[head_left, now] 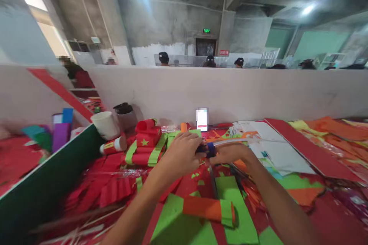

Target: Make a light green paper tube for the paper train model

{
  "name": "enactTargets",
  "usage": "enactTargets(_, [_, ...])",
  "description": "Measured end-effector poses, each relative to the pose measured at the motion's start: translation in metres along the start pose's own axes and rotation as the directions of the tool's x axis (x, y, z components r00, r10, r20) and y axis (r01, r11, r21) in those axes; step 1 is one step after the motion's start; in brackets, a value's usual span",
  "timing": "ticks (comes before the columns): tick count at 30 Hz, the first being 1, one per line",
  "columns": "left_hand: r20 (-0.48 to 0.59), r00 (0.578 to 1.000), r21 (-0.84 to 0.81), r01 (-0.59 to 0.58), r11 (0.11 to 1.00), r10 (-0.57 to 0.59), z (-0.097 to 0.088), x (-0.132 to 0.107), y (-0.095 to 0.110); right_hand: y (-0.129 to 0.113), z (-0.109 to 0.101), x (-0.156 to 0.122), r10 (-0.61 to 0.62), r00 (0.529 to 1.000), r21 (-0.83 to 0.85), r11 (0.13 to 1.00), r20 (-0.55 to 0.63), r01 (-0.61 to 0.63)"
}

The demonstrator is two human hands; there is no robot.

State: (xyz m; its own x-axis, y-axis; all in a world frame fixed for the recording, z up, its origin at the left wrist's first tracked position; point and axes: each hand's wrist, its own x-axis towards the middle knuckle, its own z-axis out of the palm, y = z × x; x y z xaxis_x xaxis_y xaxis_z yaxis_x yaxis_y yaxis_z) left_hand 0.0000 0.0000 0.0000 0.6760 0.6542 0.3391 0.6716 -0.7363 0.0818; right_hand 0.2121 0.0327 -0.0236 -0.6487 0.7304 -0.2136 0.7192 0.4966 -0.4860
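While you lean over the bench (336, 214), a long white wall (235, 92) stands along its back edge, maybe so bits do not fall off the far side. A green board (57, 183) runs from the back down toward the near left corner, and it seems to keep your things apart from the ones next door. Toward the back right, a white sheet (276, 151) lies flat beside a red board (310, 149). Green sheets (178, 222) lie flat by the middle of the near edge, perhaps so you can reach them fast. A red and green bundle (143, 153) sits in a pile left of your hands, maybe stacked to save room.

Your left hand (184, 151) curls its fingers around a dark blue tool (211, 149), over the middle of the bench, where you likely see it best. Your right hand (228, 154) is just beside the tool, with its fingers bent a little; I cannot tell if it has hold of it. A clear tube (235, 141) sticks out from the tool toward the right.

An orange roll (202, 207) lies across the green sheets, close to you. A white cup (105, 125) stands at the back left. The phone (202, 119) stands up by the back edge, screen facing you, so it is probably there to look at. A red and white bottle (113, 146) lies on its side near the cup.
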Motion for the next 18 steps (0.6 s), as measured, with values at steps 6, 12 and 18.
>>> enactTargets(6, [-0.176, 0.984, 0.03, 0.008, 1.0, -0.002, -0.009, -0.001, 0.025, 0.018, -0.005, -0.002, -0.109, 0.958, 0.156, 0.976, -0.265, 0.154])
enactTargets(12, [0.355, 0.906, -0.226, -0.157, 0.961, 0.232, -0.002, -0.013, 0.039, 0.035, -0.02, -0.015, 0.097, 0.72, 0.38, 0.892, -0.688, 0.244])
enactTargets(18, [0.753, 0.653, -0.057, -0.05, 0.997, 0.075, 0.058, -0.011, 0.047, 0.049, -0.026, -0.016, 0.196, 0.547, 0.473, 0.77, -0.814, 0.428])
